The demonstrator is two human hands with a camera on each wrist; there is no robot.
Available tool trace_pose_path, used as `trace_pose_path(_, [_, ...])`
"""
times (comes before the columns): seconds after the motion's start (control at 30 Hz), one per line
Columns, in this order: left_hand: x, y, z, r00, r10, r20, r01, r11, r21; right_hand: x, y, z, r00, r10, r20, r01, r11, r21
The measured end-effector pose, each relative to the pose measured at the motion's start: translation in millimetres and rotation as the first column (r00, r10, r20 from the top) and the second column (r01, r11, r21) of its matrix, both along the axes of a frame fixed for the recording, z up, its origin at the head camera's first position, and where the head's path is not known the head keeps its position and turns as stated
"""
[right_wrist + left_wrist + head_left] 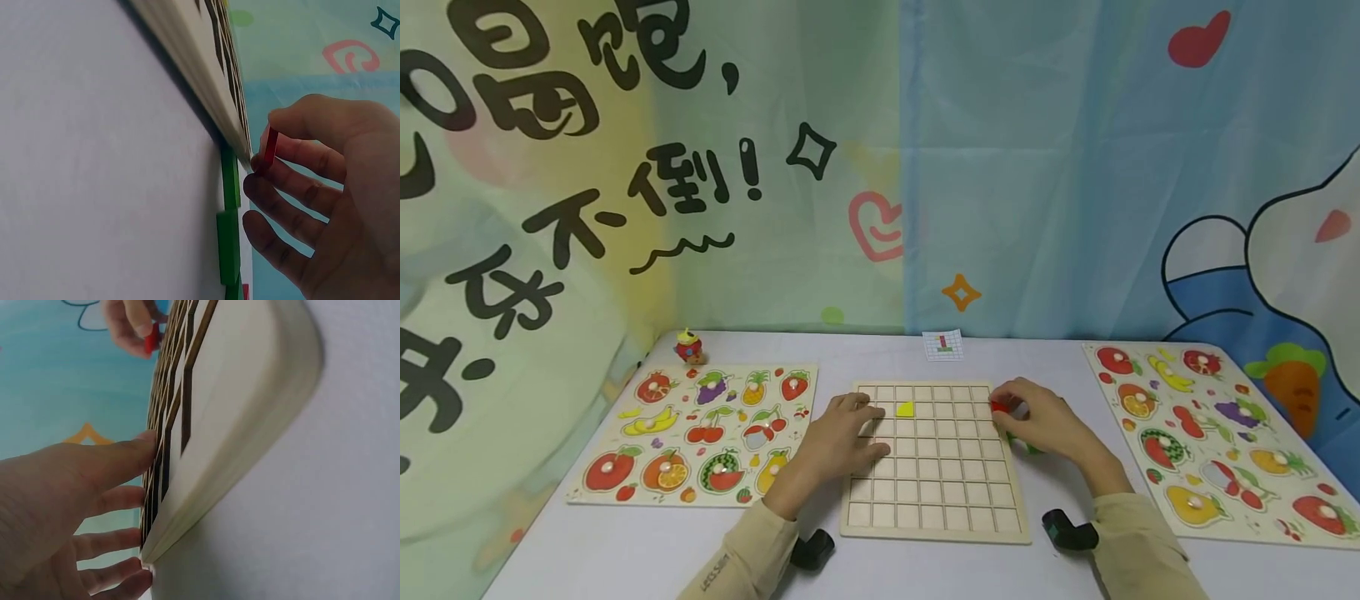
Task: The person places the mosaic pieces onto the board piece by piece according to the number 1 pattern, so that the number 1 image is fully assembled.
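Taking the middle of the grid board as the clock's centre, with twelve at its far edge, the left hand rested at ten o'clock. Its fingers were extended and spread, reaching over the board's left edge, with the thumb apart from them.

The right hand was at two o'clock, just off the right edge near the far corner. Its thumb and forefinger pinched a small red piece, held right beside that edge; whether the piece touched the board could not be told.

One yellow piece lay in a cell at eleven o'clock, in the second row from the far edge. Green pieces sat on the tabletop close against the right edge, at three o'clock, partly under the right hand in the head view.

A strip of white table separated the grid board from the left fruit board, toward nine o'clock. A wider strip ran to the right fruit board at three, with the right hand and wrist in it. Beyond the far edge, a small pattern card lay at twelve o'clock, well apart from both hands.
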State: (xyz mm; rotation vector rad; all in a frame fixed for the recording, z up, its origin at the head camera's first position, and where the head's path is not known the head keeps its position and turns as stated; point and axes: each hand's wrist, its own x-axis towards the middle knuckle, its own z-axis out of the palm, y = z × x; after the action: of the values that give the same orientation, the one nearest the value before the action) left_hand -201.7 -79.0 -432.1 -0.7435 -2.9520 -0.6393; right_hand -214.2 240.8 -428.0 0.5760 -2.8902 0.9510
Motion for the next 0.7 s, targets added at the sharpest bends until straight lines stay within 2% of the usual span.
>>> trace_pose_path(0.17, [0.3, 1.5, -0.2, 1.000, 0.007, -0.009, -0.007, 1.000, -0.007, 0.3, -6.7, 0.9, 1.000, 0.007, 0.015, -0.007, 1.000, -0.004])
trace_pose_path(0.47, [0.7, 3.1, -1.6, 1.000, 0.017, -0.009, -0.017, 1.000, -0.022, -0.9, -20.9, 4.2, 1.000, -0.014, -0.016, 0.013, 1.000, -0.025])
trace_pose_path(0.7, [2.9, 2.5, 0.8, 1.000, 0.010, -0.022, -0.011, 1.000, -0.015, -4.0, -35.3, 7.8, 1.000, 0.020, 0.011, -0.020, 1.000, -0.023])
